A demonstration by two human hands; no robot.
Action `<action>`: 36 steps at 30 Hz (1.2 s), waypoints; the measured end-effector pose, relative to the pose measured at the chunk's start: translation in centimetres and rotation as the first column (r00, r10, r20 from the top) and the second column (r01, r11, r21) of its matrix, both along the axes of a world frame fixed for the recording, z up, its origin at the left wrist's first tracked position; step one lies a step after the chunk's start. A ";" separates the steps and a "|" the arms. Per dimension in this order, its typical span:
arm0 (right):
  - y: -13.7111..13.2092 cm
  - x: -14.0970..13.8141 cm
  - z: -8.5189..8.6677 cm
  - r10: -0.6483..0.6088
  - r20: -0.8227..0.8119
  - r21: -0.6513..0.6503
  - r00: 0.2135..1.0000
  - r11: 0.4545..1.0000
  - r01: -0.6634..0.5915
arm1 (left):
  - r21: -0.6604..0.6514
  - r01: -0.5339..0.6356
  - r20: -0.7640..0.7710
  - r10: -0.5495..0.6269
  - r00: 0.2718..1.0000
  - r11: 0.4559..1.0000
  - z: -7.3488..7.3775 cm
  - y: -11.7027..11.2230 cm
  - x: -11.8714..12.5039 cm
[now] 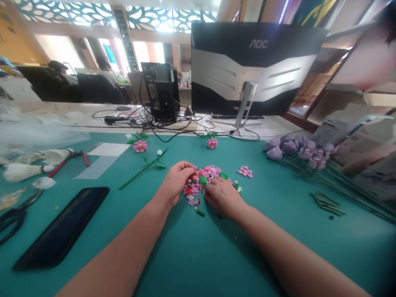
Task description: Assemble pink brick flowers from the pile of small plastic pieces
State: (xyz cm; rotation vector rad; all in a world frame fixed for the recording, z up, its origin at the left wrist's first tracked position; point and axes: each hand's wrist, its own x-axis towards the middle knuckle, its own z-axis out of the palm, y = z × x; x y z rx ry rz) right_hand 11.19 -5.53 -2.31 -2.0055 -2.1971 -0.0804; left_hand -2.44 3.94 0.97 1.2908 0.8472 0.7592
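A heap of small pink, red, white and green building-block pieces (210, 172) lies on the green mat (192, 255). At its left edge is my left hand (177, 181), thumb and forefinger pinched together; whatever they hold is too small to name. My right hand (223, 197) reaches into the heap's right side with fingers curled down, and its fingertips are hidden. A few loose pieces, among them a dark green one (200, 213), lie in front of the heap. Just to the right sits a flat pink petal piece (245, 171).
Behind are two pink block flowers (140, 146) (212, 143) and a green stem (144, 168). Left lie a black tray (63, 227), scissors (15, 216), pliers (68, 162) and shuttlecocks (23, 171). Right are purple flowers (291, 146) and green stem pieces (327, 203). A monitor (253, 70) stands behind.
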 end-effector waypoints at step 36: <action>-1.3 1.1 1.0 0.109 -0.554 0.228 0.825 0.973 0.024 | -0.024 0.027 0.084 -0.025 0.996 0.999 -1.1 -0.4 0.4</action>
